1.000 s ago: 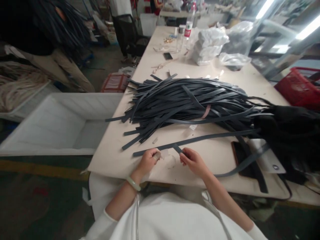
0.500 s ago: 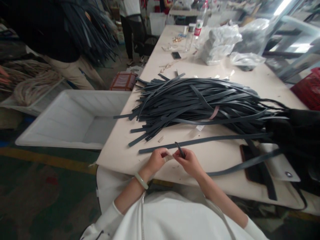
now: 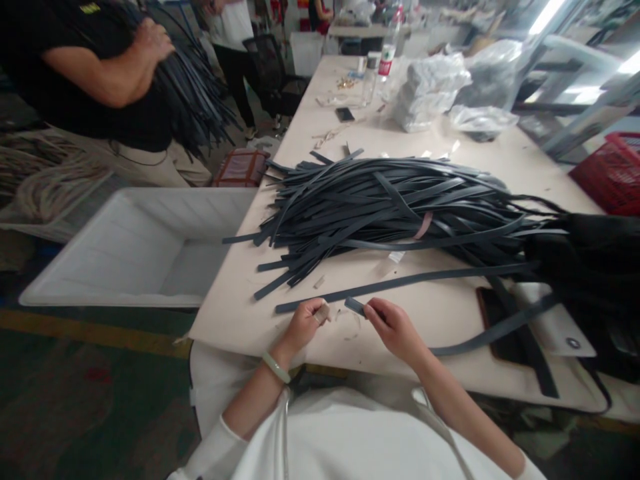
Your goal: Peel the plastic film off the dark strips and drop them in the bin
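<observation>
Between the fingers of my left hand (image 3: 304,325) is a small beige piece of tape (image 3: 323,313), crumpled or folded. My right hand (image 3: 395,328) pinches a dark grey strap (image 3: 355,306) close to its end, which points left toward my left hand. The two hands are a little apart over the near edge of the table. Behind them a single dark strap (image 3: 340,293) lies across the tabletop, and beyond it spreads a big pile of the same straps (image 3: 350,207), with a pink band (image 3: 424,225) across part of it.
A white plastic bin (image 3: 105,260) stands left of the table (image 3: 225,313). A dark phone (image 3: 495,320) and a white device (image 3: 555,327) lie at the right. Farther back are a bottle (image 3: 387,57), plastic-wrapped stacks (image 3: 425,90) and a red basket (image 3: 613,173). A co-worker (image 3: 110,87) holds straps at the left.
My hands have moved apart; the beige tape stays in my left hand while the strap end in my right hand now points left. The co-worker's arm has come into view.
</observation>
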Demonstrator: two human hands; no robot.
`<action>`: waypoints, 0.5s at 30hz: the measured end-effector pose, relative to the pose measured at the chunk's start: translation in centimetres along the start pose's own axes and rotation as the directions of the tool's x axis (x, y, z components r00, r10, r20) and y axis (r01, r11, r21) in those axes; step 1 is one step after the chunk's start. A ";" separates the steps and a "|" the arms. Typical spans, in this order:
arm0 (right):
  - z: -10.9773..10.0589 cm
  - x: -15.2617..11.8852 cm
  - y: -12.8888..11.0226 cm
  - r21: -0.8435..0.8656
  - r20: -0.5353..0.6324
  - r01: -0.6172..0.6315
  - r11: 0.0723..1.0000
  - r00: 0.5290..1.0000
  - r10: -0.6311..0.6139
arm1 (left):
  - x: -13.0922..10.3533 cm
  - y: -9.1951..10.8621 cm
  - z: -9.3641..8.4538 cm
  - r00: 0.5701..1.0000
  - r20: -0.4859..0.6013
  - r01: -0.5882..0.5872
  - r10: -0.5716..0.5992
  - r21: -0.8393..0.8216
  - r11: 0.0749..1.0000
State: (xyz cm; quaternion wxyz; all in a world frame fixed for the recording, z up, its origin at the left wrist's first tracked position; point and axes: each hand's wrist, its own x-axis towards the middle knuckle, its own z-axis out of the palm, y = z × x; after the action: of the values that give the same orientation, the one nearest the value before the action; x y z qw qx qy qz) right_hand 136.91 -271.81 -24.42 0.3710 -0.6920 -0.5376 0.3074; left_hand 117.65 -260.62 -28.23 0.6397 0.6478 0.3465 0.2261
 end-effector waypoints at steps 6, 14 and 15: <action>-0.4 -0.4 -1.9 -0.281 -0.010 0.153 0.948 0.987 -0.162 | 0.1 -0.8 0.0 1.000 0.010 -0.019 0.019 -0.018 1.000; 0.0 -0.6 -2.6 -0.375 0.054 0.154 0.914 0.988 -0.145 | 0.2 -0.7 0.1 0.999 0.004 -0.037 0.037 0.019 0.999; 0.0 -0.5 -2.6 -0.391 0.062 0.149 0.908 0.989 -0.136 | 0.3 -0.6 0.2 0.999 0.004 -0.043 0.043 0.027 0.999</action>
State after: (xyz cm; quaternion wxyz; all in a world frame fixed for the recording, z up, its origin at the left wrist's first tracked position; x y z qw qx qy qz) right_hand 135.46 -271.96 -22.20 0.2366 -0.7062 -0.6435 0.1765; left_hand 117.83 -260.57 -28.88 0.6264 0.6642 0.3342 0.2340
